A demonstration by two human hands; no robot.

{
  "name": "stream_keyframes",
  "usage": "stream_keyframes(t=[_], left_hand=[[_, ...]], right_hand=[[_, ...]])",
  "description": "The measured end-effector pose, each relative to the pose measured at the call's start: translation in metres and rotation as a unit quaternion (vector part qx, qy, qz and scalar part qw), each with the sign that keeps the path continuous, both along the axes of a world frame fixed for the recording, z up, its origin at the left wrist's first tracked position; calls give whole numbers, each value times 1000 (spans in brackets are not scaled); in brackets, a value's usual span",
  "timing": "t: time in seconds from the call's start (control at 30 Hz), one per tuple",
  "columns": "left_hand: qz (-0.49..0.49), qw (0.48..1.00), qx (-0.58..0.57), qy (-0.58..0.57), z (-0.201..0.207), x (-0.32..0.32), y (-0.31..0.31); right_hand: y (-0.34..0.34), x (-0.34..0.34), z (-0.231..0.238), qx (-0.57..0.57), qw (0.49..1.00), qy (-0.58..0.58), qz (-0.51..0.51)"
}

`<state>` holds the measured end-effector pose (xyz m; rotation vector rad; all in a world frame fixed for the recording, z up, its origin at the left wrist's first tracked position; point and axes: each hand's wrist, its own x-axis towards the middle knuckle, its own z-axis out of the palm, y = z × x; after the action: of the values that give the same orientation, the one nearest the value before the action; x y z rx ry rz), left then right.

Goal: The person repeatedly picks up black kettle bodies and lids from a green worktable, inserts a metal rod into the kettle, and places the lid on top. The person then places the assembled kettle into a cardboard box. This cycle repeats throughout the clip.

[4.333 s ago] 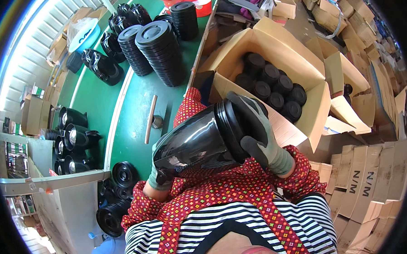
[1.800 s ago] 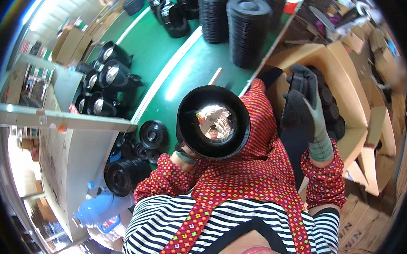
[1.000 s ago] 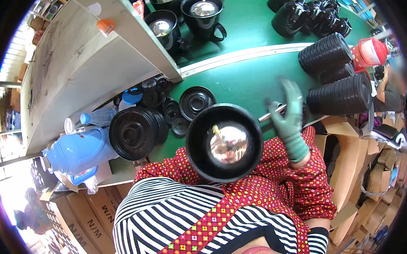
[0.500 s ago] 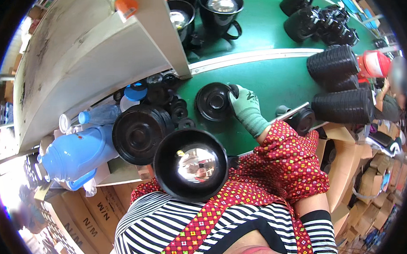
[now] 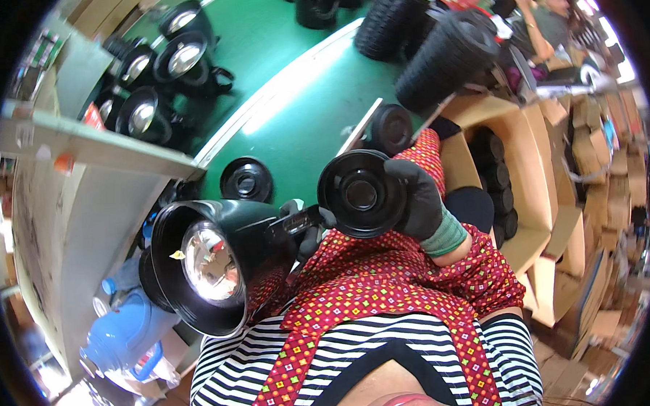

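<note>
My left hand [image 5: 308,236], gloved, is closed around the handle of a black jug [image 5: 258,238]. The jug is tilted, its wide mouth facing up and left, with a mirror-like liner [image 5: 210,260] inside. My right hand [image 5: 421,200], in a glove with dark palm and green cuff, grips the right rim of a black round lid [image 5: 359,194] with stepped rings. That lid is held up just right of the jug handle, apart from the jug body. Beyond the jug, a similar black lid [image 5: 246,179] lies on the green table [image 5: 293,139].
Tall stacks of black rings [image 5: 446,60] stand at the back right. Several black jugs [image 5: 184,57] are grouped at the far left. A cardboard box [image 5: 530,165] with black cylinders is at my right. A blue flask [image 5: 127,331] stands left, below a grey shelf [image 5: 114,190].
The view has turned to the right. My right hand has left the table and now holds a lid up near my body. The jug has tilted, and my left hand on its handle has come into view.
</note>
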<state>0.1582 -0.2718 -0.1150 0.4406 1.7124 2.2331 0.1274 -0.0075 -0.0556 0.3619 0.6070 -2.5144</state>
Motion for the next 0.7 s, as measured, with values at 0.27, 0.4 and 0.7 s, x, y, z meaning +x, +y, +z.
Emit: stream_keyframes(t=[0.27,0.4,0.7], left_hand=[[-153,985,-24,74,43,-47,47],[-208,978,-1,20,40,-48,66],[-339,896,157,-239,-35,-61,97]], right_hand=[[39,58,-1,-44,987,66,-137],[71,73,-2,81,972,69,-209],[103,112,44,385,827,305,-275]])
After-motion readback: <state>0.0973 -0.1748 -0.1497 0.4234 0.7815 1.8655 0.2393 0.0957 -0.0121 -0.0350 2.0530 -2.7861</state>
